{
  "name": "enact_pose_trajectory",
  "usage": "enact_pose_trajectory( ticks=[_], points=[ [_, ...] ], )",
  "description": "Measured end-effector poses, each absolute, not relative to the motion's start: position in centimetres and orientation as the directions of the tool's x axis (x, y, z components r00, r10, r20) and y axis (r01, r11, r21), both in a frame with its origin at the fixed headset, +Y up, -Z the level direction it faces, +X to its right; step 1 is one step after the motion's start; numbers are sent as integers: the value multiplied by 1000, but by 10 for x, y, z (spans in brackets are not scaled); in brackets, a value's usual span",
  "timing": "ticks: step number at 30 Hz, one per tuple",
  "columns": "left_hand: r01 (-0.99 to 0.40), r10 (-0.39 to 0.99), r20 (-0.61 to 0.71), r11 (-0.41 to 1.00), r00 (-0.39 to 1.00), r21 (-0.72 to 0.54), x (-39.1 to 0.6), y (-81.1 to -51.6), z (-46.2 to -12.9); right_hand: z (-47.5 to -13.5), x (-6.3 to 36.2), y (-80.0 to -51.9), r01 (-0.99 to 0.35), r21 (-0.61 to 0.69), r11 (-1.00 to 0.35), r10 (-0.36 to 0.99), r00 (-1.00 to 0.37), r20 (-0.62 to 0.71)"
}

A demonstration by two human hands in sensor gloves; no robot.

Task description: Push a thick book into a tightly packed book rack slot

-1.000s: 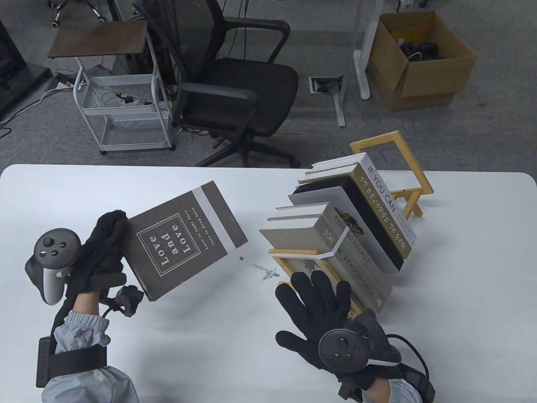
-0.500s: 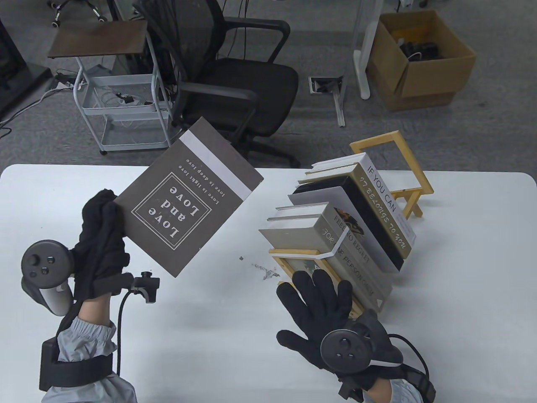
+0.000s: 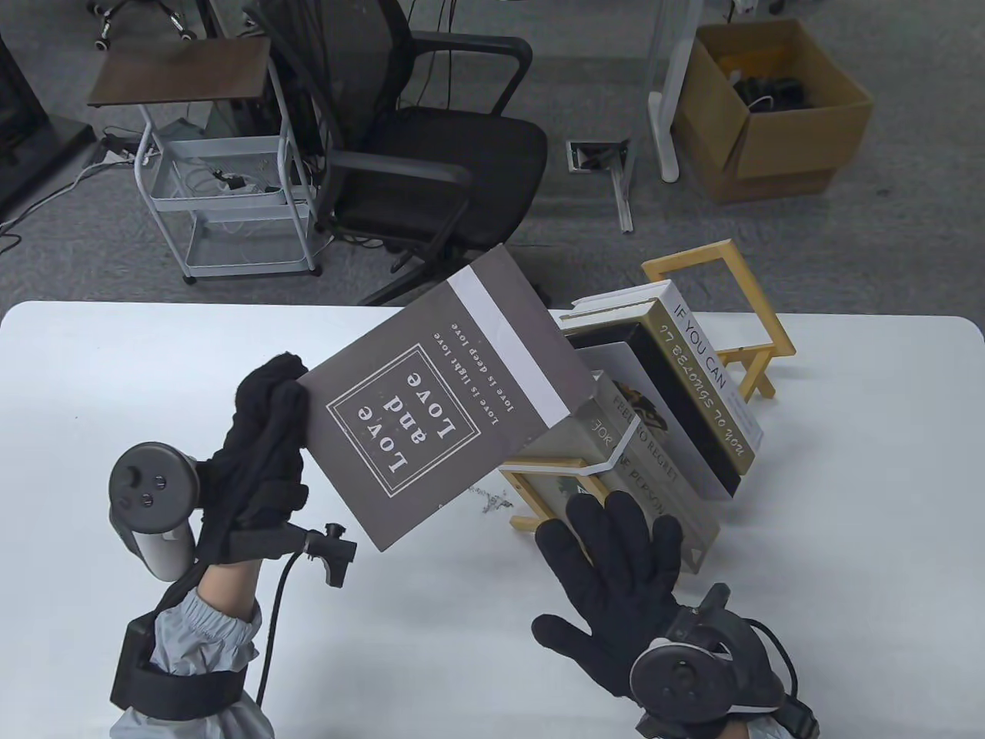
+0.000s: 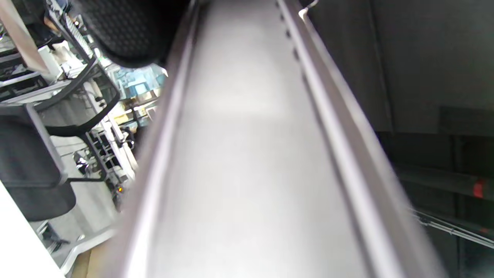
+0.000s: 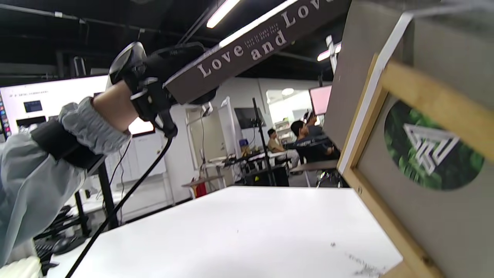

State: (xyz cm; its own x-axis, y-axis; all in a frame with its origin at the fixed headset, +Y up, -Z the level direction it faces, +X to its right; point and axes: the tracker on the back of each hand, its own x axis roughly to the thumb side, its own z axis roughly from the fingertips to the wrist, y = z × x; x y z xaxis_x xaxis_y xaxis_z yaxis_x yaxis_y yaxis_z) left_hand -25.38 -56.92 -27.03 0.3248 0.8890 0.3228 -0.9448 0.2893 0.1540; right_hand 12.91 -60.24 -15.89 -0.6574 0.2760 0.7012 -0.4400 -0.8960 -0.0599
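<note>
White surface (image 3: 846, 493), office floor and a black chair (image 3: 431, 154) behind it. Wooden rack (image 3: 719, 265) sits right of centre, its books (image 3: 677, 385) leaning together in a tight row.

Left hand (image 3: 262, 454) grips the thick book (image 3: 446, 400) by its near corner and holds it in the air, cover up, tilted. The book's far corner overlaps the tops of the nearest racked books from above; I cannot tell whether it touches them. In the right wrist view the book (image 5: 247, 50) is well clear of the surface.

Right hand (image 3: 608, 562) is spread wide and flat, holding nothing, fingertips (image 3: 585, 512) at the rack's near end frame. Looks like bracing, though contact is not certain.

Progress, as I judge it: pick-up done, book carried to the rack. Not yet done: turning it upright, finding a gap, wedging it in, pushing it home. No open slot is visible from here; the row looks packed. Most of the task is left.
</note>
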Motion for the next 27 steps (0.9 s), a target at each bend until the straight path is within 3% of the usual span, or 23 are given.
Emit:
enact_pose_trajectory(
  ticks=[12,27],
  points=[
    [-964,904,339,259,261,52,-236,-571,-265,-154,158,-583,-496,-267,-827,241,-740,628],
    [-939,904,328,326,275,-110,-197,-573,-256,-154,143,-587,-372,-320,-872,120,-794,596]
  ],
)
